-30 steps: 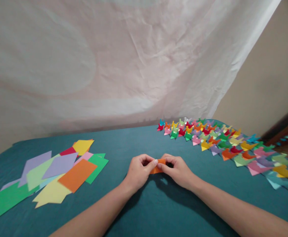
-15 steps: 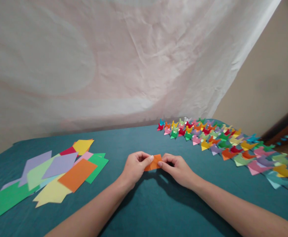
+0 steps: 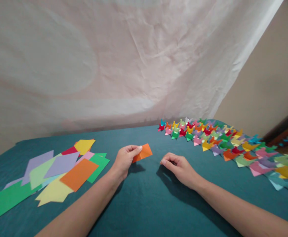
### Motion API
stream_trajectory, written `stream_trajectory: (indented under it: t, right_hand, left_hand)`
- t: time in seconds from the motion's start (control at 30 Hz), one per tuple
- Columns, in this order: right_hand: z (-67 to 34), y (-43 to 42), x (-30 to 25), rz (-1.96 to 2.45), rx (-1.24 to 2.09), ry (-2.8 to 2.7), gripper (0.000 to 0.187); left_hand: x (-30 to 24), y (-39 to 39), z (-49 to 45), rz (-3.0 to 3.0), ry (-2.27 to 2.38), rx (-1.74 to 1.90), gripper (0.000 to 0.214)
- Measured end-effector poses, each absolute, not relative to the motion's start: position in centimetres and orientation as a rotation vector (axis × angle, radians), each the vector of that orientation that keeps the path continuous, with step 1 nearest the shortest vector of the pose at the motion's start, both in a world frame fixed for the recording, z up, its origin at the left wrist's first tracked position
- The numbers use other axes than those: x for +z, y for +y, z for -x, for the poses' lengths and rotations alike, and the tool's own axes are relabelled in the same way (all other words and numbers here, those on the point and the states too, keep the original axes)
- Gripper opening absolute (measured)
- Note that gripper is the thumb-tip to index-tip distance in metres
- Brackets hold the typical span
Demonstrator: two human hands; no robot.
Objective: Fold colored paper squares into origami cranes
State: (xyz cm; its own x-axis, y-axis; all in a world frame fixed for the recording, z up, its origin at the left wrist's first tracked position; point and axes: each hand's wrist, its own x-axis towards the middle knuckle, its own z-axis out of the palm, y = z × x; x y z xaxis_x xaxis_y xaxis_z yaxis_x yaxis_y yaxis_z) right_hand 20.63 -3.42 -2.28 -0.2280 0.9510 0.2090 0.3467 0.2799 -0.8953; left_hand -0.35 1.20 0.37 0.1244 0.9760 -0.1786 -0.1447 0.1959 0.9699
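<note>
A dark teal tabletop [image 3: 139, 207] spreads across the view. On its left lies a loose, overlapping pile of coloured paper sheets [image 3: 62, 165]; on its right, small folded paper birds [image 3: 229, 155] in many colours stand in close rows.

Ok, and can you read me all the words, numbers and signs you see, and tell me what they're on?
There are none that I can read.
The folded orange paper in the left hand shows creases, no writing.
The loose paper sheets look plain.
The folded paper birds show no letters, but the farthest are too small to be sure.
The hanging cloth has only pale shapes.
</note>
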Motion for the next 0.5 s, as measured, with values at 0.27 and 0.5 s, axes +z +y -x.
stream_trajectory:
  t: [0.27, 0.5]
  right_hand:
    - [-20.4, -3.5, -2.1, 1.196, 0.974, -1.695, 0.036]
    - [-20.0, -3.7, -1.8, 1.142, 0.948, -1.804, 0.026]
  left_hand:
    - [0.1, 0.0, -0.8, -1.059, 1.093, 1.006, 0.035]
    - [0.2, -1.6, -2.3, -1.190, 1.082, 0.973, 0.032]
